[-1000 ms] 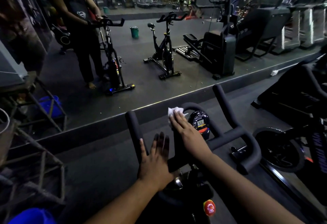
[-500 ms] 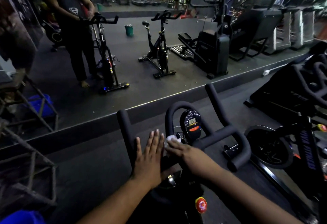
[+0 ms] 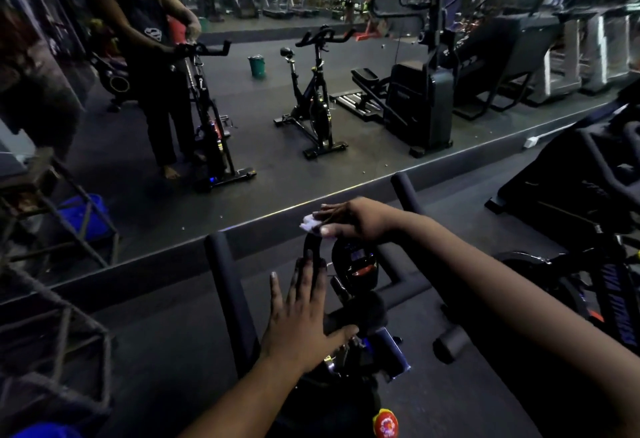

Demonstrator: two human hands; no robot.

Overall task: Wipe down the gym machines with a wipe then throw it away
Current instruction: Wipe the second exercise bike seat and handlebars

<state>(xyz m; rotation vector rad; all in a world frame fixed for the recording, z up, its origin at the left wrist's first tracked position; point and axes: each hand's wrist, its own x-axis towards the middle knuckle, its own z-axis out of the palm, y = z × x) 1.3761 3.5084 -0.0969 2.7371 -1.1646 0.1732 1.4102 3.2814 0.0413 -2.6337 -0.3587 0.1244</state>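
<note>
Stood at a spin bike facing a wall mirror, both bare arms stretched out over its black handlebars. Pressed a crumpled white wipe onto the top of the centre loop of the bars with the right hand, fingers laid over the wipe and thumb curled in beneath it, so pinched between them. Laid the left hand flat on the near part of the bars, fingers straight and slightly spread, thumb out to the side, gripping nothing. Sat just below the right hand: the bike's small console, dark with an orange-red patch. Showed in the mirror: the same person at the same bike, a second spin bike, a green bin on the floor behind, a stepper and treadmills further off. Stood at the right edge: another bike, partly cut off. Rose at the left: a metal rack with something blue behind it.
</note>
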